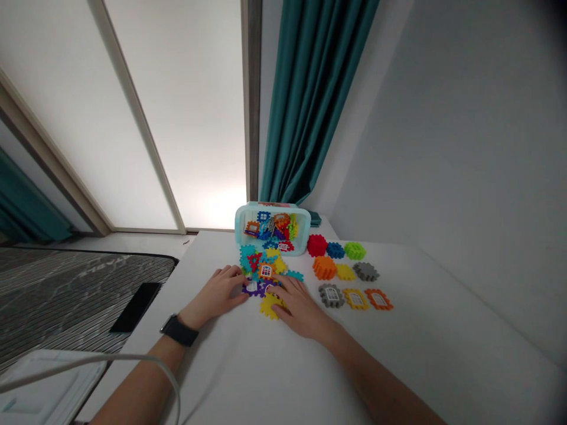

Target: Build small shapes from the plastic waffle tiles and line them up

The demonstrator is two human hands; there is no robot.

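My left hand (217, 293) rests at the near left side of a loose heap of interlocking gear-shaped plastic pieces (261, 265), its fingertips against a purple piece (252, 288). My right hand (296, 307) lies on the heap's near right side, fingers over a yellow piece (270, 306); whether they grip anything is hidden. A clear plastic box (271, 229) with a teal rim lies tipped behind the heap, full of mixed pieces. To the right, single pieces sit in rows by colour, including a red one (317, 245) and a grey windowed one (331, 295).
Everything sits on a white surface (398, 330) that ends at a wall on the right. A black phone (135, 307) lies on a dark striped mat (66, 301) at the left. A white cable (110, 358) crosses my left forearm. A teal curtain (305, 100) hangs behind.
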